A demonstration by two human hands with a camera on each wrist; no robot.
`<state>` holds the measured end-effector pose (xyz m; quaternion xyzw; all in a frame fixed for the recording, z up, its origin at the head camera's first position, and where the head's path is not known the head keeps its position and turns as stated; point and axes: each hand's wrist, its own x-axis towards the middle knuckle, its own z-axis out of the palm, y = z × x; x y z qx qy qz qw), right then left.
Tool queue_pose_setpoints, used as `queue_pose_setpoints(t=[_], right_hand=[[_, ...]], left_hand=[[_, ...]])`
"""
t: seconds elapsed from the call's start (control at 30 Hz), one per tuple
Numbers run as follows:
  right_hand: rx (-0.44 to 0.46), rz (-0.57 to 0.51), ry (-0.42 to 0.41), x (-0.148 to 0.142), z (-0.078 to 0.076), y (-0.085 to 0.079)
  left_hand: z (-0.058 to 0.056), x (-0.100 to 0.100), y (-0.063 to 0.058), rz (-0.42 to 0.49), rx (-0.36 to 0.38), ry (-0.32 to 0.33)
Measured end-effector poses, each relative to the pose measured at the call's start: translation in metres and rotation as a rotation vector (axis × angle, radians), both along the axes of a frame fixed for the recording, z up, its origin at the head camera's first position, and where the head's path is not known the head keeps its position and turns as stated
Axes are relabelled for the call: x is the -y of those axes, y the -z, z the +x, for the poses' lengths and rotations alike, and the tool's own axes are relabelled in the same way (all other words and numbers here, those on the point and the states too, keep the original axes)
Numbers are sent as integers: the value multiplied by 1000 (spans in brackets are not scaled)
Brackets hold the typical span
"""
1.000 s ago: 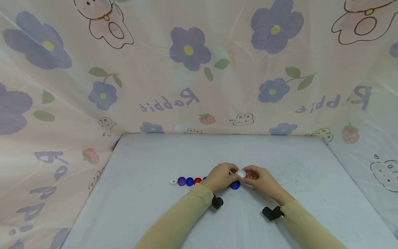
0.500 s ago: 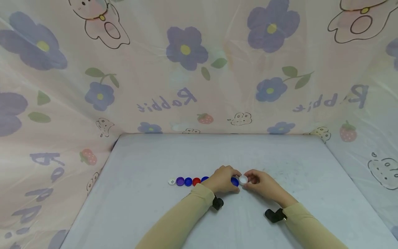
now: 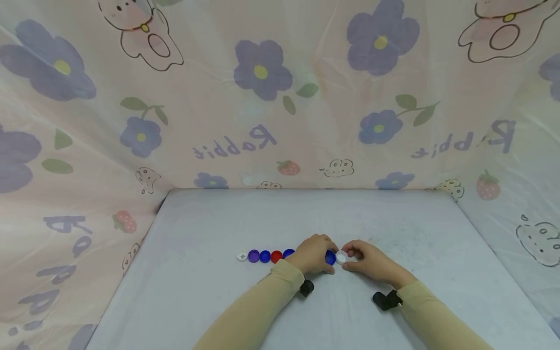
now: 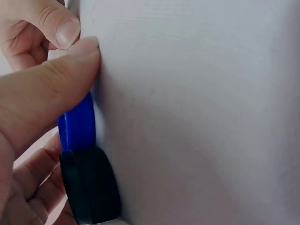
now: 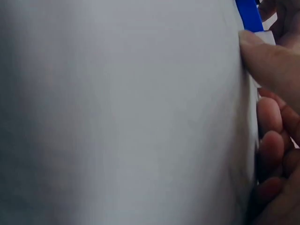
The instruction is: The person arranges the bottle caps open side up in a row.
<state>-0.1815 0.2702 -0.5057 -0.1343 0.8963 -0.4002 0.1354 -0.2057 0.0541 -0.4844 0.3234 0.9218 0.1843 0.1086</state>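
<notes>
A row of bottle caps lies on the white table. In the head view, my left hand [image 3: 312, 255] reaches over the row, its thumb and forefinger either side of a blue bottle cap [image 3: 330, 257]. To the right, my right hand [image 3: 369, 260] pinches a white bottle cap [image 3: 341, 257] beside the blue one. The left wrist view shows the left thumb [image 4: 56, 86] along the blue cap's side, with a dark cap [image 4: 91, 185] behind it. In the right wrist view, the right thumb [image 5: 276, 61] presses the white cap's edge [image 5: 266, 36]. The left hand hides the row's middle.
Left of the hand, the row shows a white cap [image 3: 242, 256], a purple cap [image 3: 253, 256], a blue cap [image 3: 265, 256], a red cap [image 3: 276, 256] and another blue cap [image 3: 288, 253]. A patterned curtain [image 3: 262, 146] surrounds the white table [image 3: 197, 301].
The white cap, earlier held up between both hands, has come down to the right of the blue cap. My left fingers have left it and moved around the blue cap.
</notes>
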Motion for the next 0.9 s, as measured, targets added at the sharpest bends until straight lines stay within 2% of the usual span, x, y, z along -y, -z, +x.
queue_pose_setpoints(t=[0.2,0.43,0.6,0.8,0.9], right_hand=[[32,1,-11,-4,-3,3],[33,-3,-18,-4,-5,9],[46,-13,-16,-4,-6,11],[67,-8,-50,-5,-5,0],[17,14,-5,-6,-4,-11]], left_hand=[[2,-1,-2,-29,3,-11],[1,-1,5,-47,-21,-1],[2,1,4,-50,-10,-10],[5,2,-3,-43,32,-34],[10,10,-10,-23,24,-49]])
